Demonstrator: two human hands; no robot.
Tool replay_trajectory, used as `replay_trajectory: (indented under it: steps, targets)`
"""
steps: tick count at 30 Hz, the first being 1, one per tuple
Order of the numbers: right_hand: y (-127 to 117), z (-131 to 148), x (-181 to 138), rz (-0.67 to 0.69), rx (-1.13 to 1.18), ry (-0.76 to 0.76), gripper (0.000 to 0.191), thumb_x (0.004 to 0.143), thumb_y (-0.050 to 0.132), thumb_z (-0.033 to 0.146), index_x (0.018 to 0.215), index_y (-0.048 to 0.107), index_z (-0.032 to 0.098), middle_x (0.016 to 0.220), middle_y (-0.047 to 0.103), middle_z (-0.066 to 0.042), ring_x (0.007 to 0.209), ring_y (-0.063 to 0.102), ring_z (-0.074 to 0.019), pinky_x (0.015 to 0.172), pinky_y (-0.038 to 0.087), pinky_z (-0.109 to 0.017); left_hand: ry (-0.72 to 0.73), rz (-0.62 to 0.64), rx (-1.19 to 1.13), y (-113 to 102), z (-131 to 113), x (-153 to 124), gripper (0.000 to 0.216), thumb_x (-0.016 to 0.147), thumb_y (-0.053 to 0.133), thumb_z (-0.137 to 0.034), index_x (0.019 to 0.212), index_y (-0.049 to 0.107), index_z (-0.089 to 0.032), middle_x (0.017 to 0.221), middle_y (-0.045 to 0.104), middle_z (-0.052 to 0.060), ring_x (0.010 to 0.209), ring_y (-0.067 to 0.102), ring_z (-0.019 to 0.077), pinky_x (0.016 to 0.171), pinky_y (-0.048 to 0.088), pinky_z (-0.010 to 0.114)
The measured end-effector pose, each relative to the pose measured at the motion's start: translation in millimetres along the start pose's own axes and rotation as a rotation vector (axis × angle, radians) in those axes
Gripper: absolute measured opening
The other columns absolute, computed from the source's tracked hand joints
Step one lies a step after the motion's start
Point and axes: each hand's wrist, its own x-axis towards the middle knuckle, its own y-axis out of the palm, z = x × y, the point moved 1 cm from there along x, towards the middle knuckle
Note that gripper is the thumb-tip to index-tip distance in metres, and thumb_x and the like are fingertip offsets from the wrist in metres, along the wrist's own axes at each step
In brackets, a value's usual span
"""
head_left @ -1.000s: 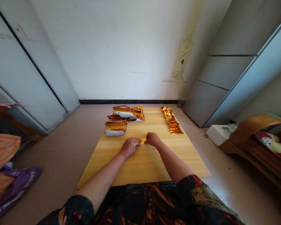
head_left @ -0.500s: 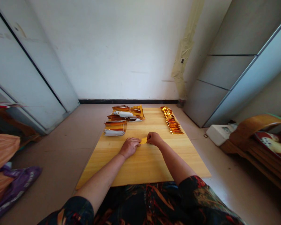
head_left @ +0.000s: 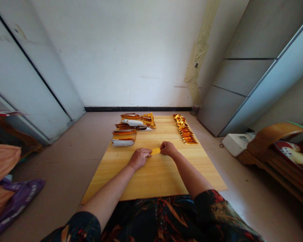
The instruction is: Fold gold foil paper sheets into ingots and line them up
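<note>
A small piece of yellow paper lies between my two hands, low over the wooden board. My left hand has its fingers closed on the paper's left end. At the right end, my right hand pinches the paper with bent fingertips. Beyond my left hand are stacks of gold and white paper sheets. A row of folded shiny gold paper pieces runs along the board's right side.
The wooden board reaches from my lap toward the white wall. A grey cabinet and a wooden chair stand right, with a white box beside them. Orange and purple bags lie left.
My right hand has shifted slightly to the right, and more of the yellow paper shows between my hands. My left hand has stayed in place.
</note>
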Motion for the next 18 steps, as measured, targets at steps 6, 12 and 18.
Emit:
replay_trajectory:
  steps: [6,12,18]
  targets:
    - [-4.2,-8.4,-0.5,-0.042,0.015,0.011,0.020,0.058,0.065,0.007,0.076,0.065,0.017,0.069,0.065,0.002,0.057,0.055,-0.0089,0.051,0.037,-0.017,0.009,0.005,0.007,-1.9,-1.4,0.7,0.027,0.077,0.053,-0.003,0.076,0.072,-0.022,0.094,0.074,0.002,0.091,0.068,0.0168,0.082,0.055,0.034]
    - [-9.5,-23.5,3.1,-0.079,0.048,0.054,0.020,0.058,0.062,0.007,0.076,0.064,0.016,0.061,0.062,0.003,0.052,0.053,-0.0091,0.051,0.038,-0.018,0.018,-0.022,0.012,0.4,-0.1,0.0,0.026,0.076,0.054,-0.003,0.074,0.072,-0.021,0.092,0.074,0.003,0.088,0.069,0.0181,0.079,0.055,0.036]
    - [-13.4,-28.8,1.8,-0.131,0.163,0.053,0.015,0.064,0.058,0.010,0.077,0.062,0.016,0.059,0.058,0.004,0.049,0.051,-0.0079,0.048,0.038,-0.016,0.005,-0.005,0.009,0.8,0.7,-0.5,0.027,0.076,0.053,-0.003,0.074,0.072,-0.022,0.093,0.074,0.002,0.090,0.068,0.0170,0.081,0.055,0.035]
